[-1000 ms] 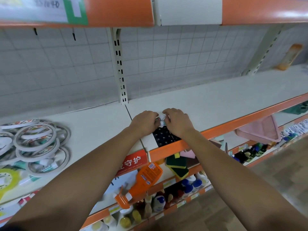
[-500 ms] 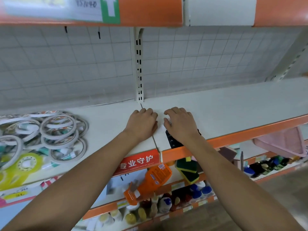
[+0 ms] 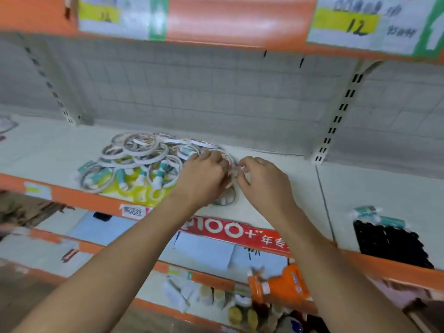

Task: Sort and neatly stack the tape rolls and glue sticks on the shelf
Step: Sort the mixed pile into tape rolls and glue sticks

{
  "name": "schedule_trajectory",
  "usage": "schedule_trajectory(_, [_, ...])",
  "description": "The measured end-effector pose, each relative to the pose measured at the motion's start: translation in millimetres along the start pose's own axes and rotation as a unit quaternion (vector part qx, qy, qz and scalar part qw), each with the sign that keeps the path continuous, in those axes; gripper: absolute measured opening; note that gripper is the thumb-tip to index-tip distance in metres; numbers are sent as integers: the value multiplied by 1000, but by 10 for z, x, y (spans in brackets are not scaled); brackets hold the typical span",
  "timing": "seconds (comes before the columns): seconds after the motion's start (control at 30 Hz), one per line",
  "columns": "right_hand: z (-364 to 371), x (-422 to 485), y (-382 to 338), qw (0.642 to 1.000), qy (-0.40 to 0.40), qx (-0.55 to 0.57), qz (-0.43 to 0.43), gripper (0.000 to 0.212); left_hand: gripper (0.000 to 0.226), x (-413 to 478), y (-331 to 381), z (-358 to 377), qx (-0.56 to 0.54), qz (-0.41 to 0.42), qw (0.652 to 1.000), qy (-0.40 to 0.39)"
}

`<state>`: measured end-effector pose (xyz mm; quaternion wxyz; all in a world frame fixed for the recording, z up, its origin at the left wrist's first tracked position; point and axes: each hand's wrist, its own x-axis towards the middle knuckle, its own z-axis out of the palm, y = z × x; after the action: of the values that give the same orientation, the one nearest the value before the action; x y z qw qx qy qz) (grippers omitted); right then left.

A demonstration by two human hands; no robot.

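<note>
Though jumbled together, thin white tape rolls [image 3: 141, 150], teal-and-white glue sticks [image 3: 159, 174], pale shelf [image 3: 276, 207]

My left hand [image 3: 204, 175] and right hand [image 3: 265, 182]: bare. My left forearm [image 3: 115, 255] and right forearm [image 3: 336, 272]: bare along the full visible length, wrist to frame edge. Nail and knuckle detail: blurred.

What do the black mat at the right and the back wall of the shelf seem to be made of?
The black mat: probably rubber or plastic, matte; bumpy edge, small holes. The back wall: likely painted metal wire grid, pale, dull; thin crossing lines show, though blurred.
</note>
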<state>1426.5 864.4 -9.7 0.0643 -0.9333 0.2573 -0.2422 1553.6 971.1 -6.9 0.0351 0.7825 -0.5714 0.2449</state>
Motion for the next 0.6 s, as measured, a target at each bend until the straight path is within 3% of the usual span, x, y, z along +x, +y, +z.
schedule_trajectory(0.07, [95, 96, -244, 1000, -5, 3, -15, 23, 34, -168, -313, 4, 9, -29, 1000, -1])
schedule_trajectory(0.23, [299, 334, -753, 1000, -4, 1, -14, 23, 20, -395, -951, 57, -2, -61, 998, 4])
schedule_trajectory(0.6, [661, 614, -1669, 999, 3, -3, 35, 23, 32, -595, -2036, 230, -35, -38, 998, -23])
